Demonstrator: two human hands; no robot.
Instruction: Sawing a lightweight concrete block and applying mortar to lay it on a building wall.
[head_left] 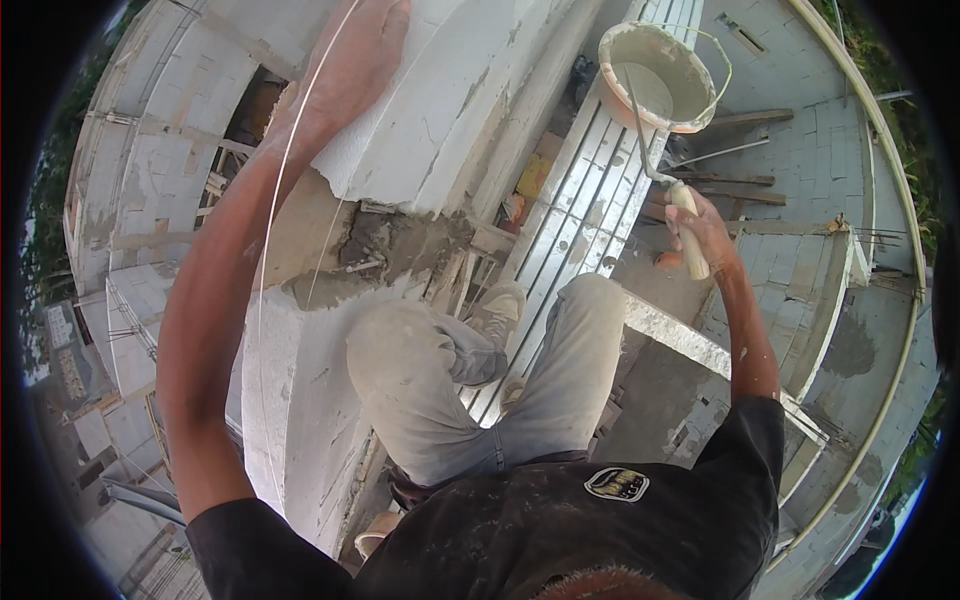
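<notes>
My right hand (703, 232) is closed around the pale wooden handle of a trowel (692, 250). Its bent metal neck runs up to a thin blade seen edge-on, which reaches over the rim into a bucket (612, 55). Grey wet mortar (650, 90) coats the inside of that bucket, which has a wire handle and stands on a slatted metal plank. At the top of the view, my left hand (375, 45) lies against a pale grey block (415, 110) on the wall. Its fingers are cut off by the picture's edge.
The slatted metal plank (570, 215) runs beneath my feet, high above a lower level. A taut white string (268, 235) passes along the wall. Mortar fills a rough gap (400, 250) beside the block. Timber pieces (735, 190) lie below on the right, near block walls.
</notes>
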